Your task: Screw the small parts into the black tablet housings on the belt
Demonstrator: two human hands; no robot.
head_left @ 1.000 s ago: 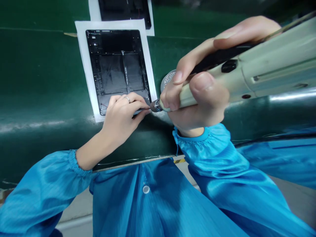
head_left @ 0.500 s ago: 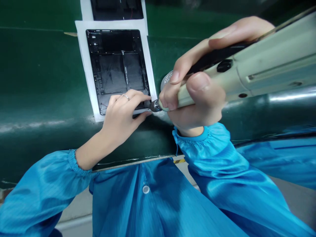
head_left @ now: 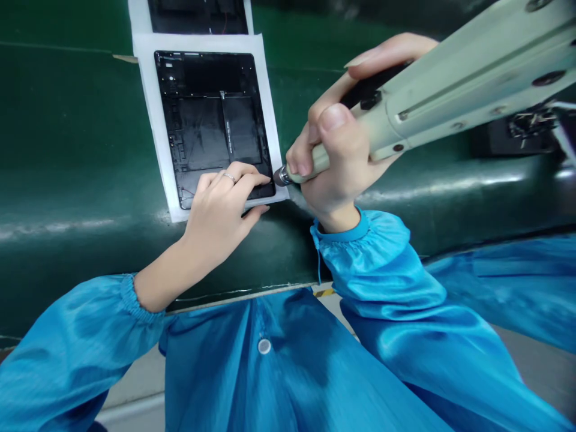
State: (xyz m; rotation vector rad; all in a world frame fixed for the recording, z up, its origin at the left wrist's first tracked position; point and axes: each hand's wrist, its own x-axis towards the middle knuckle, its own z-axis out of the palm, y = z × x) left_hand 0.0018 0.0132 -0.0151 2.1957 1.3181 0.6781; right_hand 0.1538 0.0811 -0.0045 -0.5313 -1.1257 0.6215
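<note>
An open black tablet housing [head_left: 207, 129], with its flat battery cells and a thin ribbon cable showing, lies on a white sheet [head_left: 157, 126]. My left hand [head_left: 218, 207] grips its near edge, fingers on the inner face and thumb along the front side; a ring is on one finger. My right hand [head_left: 337, 153] is wrapped round a pale green electric screwdriver [head_left: 450, 96], held slanted. Its dark tip [head_left: 279, 177] is at the housing's right edge near the front corner. Whether it touches a screw I cannot tell.
Beyond the housing, a second black housing [head_left: 198, 15] lies on white sheeting. The green table [head_left: 72, 132] has a rounded front edge. On the right are a dark object with metal bits [head_left: 499, 135] and blue clothing [head_left: 508, 276].
The screwdriver's tip has shifted up slightly along the housing's right edge, and its body has swung upward. A round perforated metal piece beside my right hand is now hidden. My left hand has barely moved.
</note>
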